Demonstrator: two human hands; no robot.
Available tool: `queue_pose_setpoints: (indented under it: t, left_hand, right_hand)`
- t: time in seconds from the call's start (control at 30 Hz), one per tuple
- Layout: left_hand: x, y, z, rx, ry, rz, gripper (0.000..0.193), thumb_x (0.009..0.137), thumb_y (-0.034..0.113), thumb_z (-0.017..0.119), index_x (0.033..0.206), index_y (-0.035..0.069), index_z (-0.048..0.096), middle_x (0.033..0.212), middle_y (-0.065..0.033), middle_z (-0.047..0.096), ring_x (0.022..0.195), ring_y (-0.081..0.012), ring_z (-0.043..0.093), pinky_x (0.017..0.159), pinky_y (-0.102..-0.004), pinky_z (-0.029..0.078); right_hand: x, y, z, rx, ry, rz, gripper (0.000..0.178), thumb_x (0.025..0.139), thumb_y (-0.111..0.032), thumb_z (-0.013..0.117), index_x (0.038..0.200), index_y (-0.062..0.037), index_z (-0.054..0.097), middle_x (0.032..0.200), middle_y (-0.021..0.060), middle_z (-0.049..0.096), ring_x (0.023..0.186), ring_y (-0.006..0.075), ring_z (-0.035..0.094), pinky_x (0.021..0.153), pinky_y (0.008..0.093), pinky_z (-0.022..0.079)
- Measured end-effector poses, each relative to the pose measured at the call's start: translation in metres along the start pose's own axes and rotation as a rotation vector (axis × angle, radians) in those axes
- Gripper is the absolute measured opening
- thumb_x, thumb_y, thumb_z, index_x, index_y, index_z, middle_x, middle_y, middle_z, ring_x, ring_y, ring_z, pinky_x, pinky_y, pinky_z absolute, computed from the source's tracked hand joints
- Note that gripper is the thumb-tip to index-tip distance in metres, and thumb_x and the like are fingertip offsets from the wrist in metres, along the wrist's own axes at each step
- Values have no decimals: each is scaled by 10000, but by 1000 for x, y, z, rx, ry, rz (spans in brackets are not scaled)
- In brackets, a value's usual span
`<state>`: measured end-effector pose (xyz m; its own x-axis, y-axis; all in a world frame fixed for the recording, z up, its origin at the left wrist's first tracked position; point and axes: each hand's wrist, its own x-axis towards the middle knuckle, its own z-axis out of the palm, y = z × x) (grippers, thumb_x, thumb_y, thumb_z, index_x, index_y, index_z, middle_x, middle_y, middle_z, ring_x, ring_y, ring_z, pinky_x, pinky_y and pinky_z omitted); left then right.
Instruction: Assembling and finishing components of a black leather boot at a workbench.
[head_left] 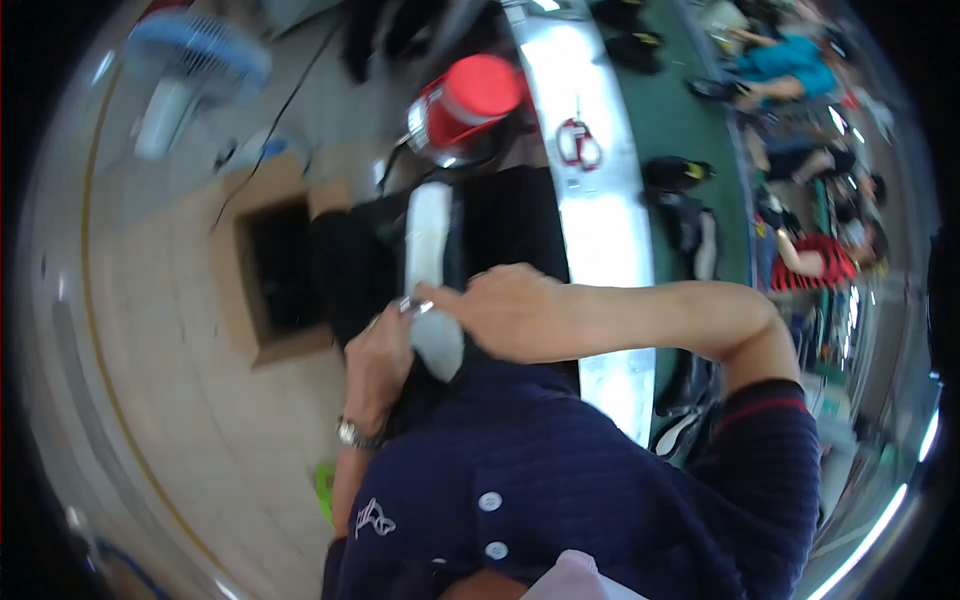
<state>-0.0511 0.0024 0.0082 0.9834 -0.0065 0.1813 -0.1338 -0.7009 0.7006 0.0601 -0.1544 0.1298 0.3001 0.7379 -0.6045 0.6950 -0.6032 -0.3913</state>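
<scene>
Across my dark-trousered lap lies a long shoe with its white sole [428,240] turned up; its dark upper blends into the trousers. My left hand [378,352], a watch on its wrist, is closed at the shoe's left edge. From the right, my right hand [512,312] reaches over the sole with fingers curled and the index finger pointing left. A small shiny metal piece [414,306] sits between the fingertips of both hands, over the sole. Blur hides its kind and which hand grips it.
A metal bench [602,220] runs along my right, with red-handled scissors [578,145] on it. Beyond it, a green conveyor [668,110] carries dark shoes; people sit farther right. A red-lidded container [482,88] stands ahead. An open cardboard box [285,265] and a fan [195,60] are left.
</scene>
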Motion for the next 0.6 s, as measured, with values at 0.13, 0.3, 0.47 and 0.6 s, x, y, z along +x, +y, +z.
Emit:
queue_pose_setpoints:
  t: [0.13,0.3,0.47,0.6]
  left_hand:
    - [3,4,-2,-247,4,-217,301,922,168,604,1175,5,616,862,-164,687,698,-259,677,629,-308,531]
    - [23,-15,20,-1721,-335,-769,768,941,344,600,1537,163,150,1446,-80,398,1252,-161,452,1007,-324,396]
    - [39,-10,36,-1818,-312,-765,824,932,342,603,1548,172,82,1526,-85,275,1348,-177,346,1088,-317,305]
    - [43,-8,33,-1560,-275,-734,776,950,276,573,1547,162,91,1460,-88,377,1281,-175,425,1068,-317,336]
  right_hand:
    - [-12,14,18,155,33,39,612,907,-147,552,1457,-215,292,845,212,652,714,389,656,643,457,531]
    - [-15,29,48,160,144,39,636,920,-163,588,1468,-247,277,785,168,631,610,331,638,545,415,535]
    - [-28,25,59,303,185,78,599,929,-161,574,1450,-229,288,764,215,638,600,355,659,548,394,558]
    - [-33,23,14,371,126,106,550,901,-136,602,1404,-193,387,781,217,664,622,371,665,587,434,554]
